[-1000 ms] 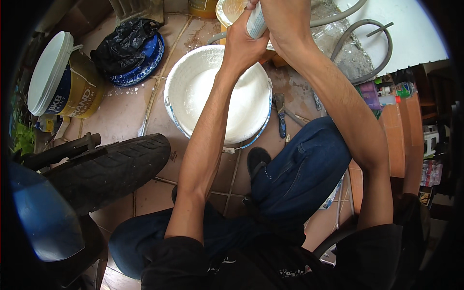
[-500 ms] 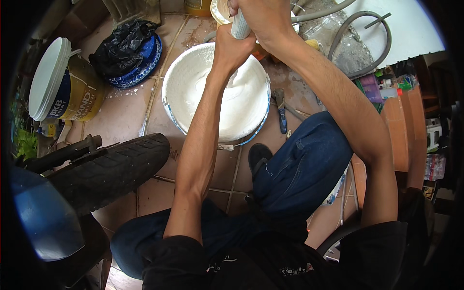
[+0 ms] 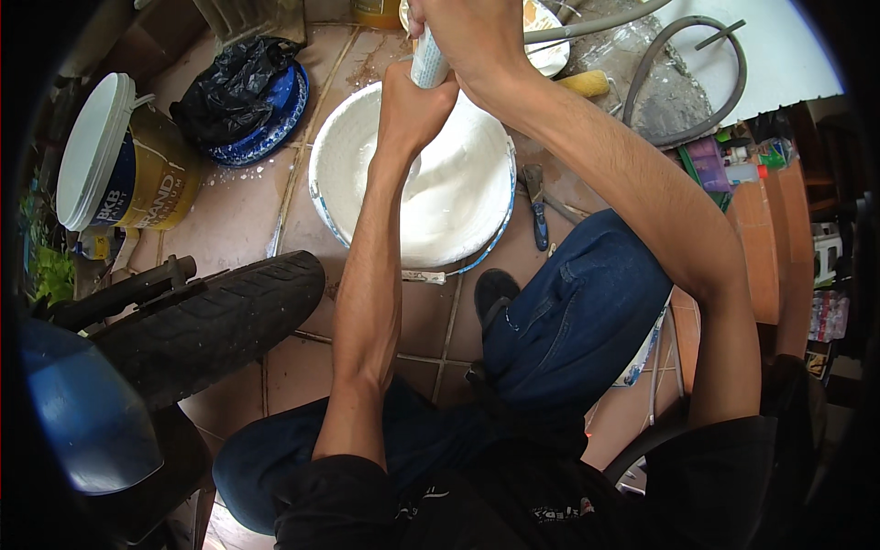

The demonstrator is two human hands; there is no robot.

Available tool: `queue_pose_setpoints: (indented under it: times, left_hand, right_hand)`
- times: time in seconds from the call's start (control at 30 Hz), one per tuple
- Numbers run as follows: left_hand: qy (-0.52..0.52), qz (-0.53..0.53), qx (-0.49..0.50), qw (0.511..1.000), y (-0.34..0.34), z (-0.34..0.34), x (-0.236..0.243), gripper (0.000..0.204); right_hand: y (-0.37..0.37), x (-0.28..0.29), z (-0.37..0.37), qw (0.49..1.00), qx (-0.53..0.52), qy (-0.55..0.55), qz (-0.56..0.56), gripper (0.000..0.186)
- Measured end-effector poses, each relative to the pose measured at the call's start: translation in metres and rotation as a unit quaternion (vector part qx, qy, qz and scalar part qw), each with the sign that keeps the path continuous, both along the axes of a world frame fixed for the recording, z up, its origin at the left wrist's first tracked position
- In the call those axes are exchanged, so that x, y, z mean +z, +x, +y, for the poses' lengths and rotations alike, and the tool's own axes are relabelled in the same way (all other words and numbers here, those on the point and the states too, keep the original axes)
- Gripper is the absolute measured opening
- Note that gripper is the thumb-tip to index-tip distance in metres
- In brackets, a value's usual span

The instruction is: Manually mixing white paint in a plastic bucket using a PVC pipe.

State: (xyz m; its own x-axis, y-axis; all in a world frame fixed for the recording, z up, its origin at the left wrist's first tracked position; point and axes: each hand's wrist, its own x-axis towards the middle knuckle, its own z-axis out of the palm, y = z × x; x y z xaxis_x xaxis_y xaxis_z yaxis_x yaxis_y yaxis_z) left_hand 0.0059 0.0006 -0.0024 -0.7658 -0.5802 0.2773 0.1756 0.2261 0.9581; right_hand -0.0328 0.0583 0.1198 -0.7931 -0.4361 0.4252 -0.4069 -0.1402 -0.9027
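Note:
My left hand (image 3: 414, 108) is closed around a white printed tube or stick (image 3: 428, 57) above a wide bucket (image 3: 318, 183) of thick white paint (image 3: 454, 206). My right hand (image 3: 478, 44) grips the same stick higher up, just beyond the left. The stick's lower part is mostly hidden by my left hand and forearm, over the paint. A blue-handled scraper (image 3: 537, 211) lies on the tiles right of the bucket, and a yellow paint roller (image 3: 584, 83) is behind my right forearm.
A lidded yellow paint bucket (image 3: 160, 174) and a blue lid with black plastic bag (image 3: 234, 87) are at left. A motorbike tyre (image 3: 211, 325) sits near my left forearm. A grey hose (image 3: 738, 78), white board (image 3: 779, 60) and cluttered wooden furniture (image 3: 770, 257) are at right.
Both hands and the stick have shifted leftward, drawing slightly downward in the picture, and the swirl in the paint has changed shape. The roller has come into fuller view.

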Motion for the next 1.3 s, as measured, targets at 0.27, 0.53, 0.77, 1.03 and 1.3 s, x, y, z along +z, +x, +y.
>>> queue_pose_setpoints:
  times: [0.27,0.53,0.77,1.03,1.3]
  left_hand:
    - [-0.091,0.131,0.026,0.987,-0.022,-0.008,0.003,0.02]
    - [-0.026,0.132,-0.078,0.988,-0.062,-0.003,-0.015,0.024]
    - [-0.014,0.148,-0.047,0.988,-0.034,-0.005,0.004,0.023]
    - [-0.038,0.008,0.003,0.999,-0.006,-0.012,0.002,0.025]
    - [0.015,-0.036,0.008,0.999,0.007,0.008,0.012,0.02]
  right_hand:
    - [0.006,0.007,0.009,0.995,-0.021,-0.031,0.088,0.026]
    - [-0.004,-0.001,0.007,0.996,-0.047,-0.055,0.054,0.021]
    - [-0.005,-0.003,0.005,0.996,-0.021,-0.034,0.083,0.022]
    - [-0.001,0.002,0.003,0.998,0.053,-0.042,0.007,0.027]
    - [0.003,0.012,0.008,0.997,0.077,0.019,-0.008,0.027]
